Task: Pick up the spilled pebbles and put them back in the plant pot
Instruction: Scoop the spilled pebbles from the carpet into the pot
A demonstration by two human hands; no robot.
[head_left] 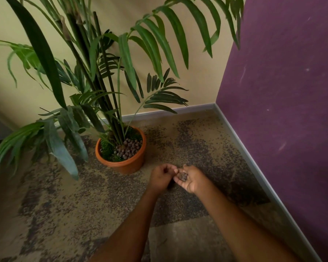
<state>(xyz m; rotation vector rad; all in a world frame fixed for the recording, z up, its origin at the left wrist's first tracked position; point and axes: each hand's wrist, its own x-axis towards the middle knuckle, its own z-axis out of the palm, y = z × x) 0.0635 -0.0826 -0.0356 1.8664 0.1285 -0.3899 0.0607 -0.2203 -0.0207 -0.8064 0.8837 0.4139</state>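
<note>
- Nearest, two bare forearms are seen reaching out over the mottled brown-and-tan carpet floor (187, 241).
- The right hand (192, 179) is held palm up, fingers cupped around a small heap of round brown clay pebbles (182, 176); the pebbles rest in the palm, clear of the floor.
- The left hand (160, 177) is curled loosely, fingertips touching the right palm beside the heap; whether a pebble is pinched in it cannot be told.
- Loose pebbles on the floor cannot be told apart from the carpet's speckle.
- The round terracotta plant pot (125, 164) stands just beyond and left of the hands, near the back wall, nearer the left hand.
- In the pot: palm stems, green filler, and a mound of like pebbles (129, 148) on its right side.
- Judgement: the cupped hand needs carrying forward-left over the rim, then tipping.
</note>
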